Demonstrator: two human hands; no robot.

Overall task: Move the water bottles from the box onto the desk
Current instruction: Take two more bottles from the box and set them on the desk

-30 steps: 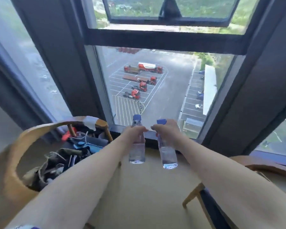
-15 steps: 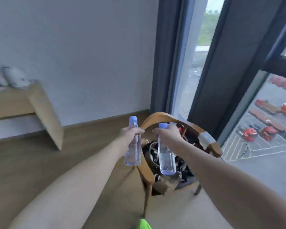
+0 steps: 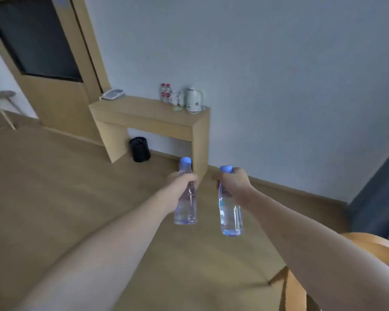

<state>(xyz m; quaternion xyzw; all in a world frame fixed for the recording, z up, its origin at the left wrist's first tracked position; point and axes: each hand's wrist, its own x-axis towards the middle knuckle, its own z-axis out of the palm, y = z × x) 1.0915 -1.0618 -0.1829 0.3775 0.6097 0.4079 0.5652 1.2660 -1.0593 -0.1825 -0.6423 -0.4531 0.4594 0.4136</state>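
My left hand [image 3: 182, 181] grips a clear water bottle with a blue cap [image 3: 186, 207] by its neck, held upright in front of me. My right hand [image 3: 234, 180] grips a second blue-capped bottle [image 3: 230, 217] near its top, a little lower and to the right. Both bottles hang in the air above the wooden floor. The wooden desk [image 3: 144, 113] stands ahead against the grey wall, some way beyond the hands. No box is in view.
On the desk sit a white kettle [image 3: 194, 98], two red-labelled bottles [image 3: 165, 93], cups and a telephone [image 3: 112, 94]. A black bin [image 3: 140, 149] stands under it. A wooden panel with a dark screen is at left, a wooden chair [image 3: 368, 245] at bottom right, a curtain at right.
The view has swung left from the window and chair to the wall and desk. Both hands still hold their bottles out in front, the same way as before.
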